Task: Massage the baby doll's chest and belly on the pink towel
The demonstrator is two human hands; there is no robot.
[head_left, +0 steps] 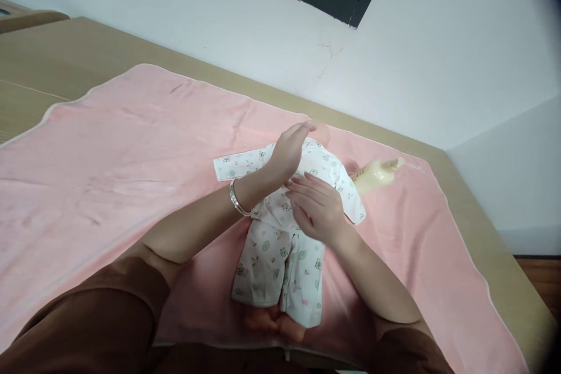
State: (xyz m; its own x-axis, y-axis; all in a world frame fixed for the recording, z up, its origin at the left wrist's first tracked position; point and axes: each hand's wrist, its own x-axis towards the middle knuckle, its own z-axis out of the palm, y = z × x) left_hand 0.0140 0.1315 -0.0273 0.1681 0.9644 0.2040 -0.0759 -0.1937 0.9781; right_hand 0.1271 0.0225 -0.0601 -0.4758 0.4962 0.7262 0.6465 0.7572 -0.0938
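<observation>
A baby doll lies on its back, dressed in a white printed top (280,210) and matching trousers (263,269). Its head (322,131) is partly covered from view by my left hand, and its feet (276,324) stick out below the trouser legs. My left hand (287,155), with a silvery bracelet at the wrist, is held edge-on over the doll's chest, fingers stretched out. Just below and to its right, my right hand (318,204) is over the doll's belly with extended, slightly bent fingers. Neither hand holds anything visible; whether they touch the top I cannot tell.
A cream-coloured bottle (377,175) with a pump-like top lies or stands by the doll's right-hand sleeve. Under everything a pink blanket (131,140) is spread over a wooden table (96,41). A white wall (394,70) with a dark frame rises behind.
</observation>
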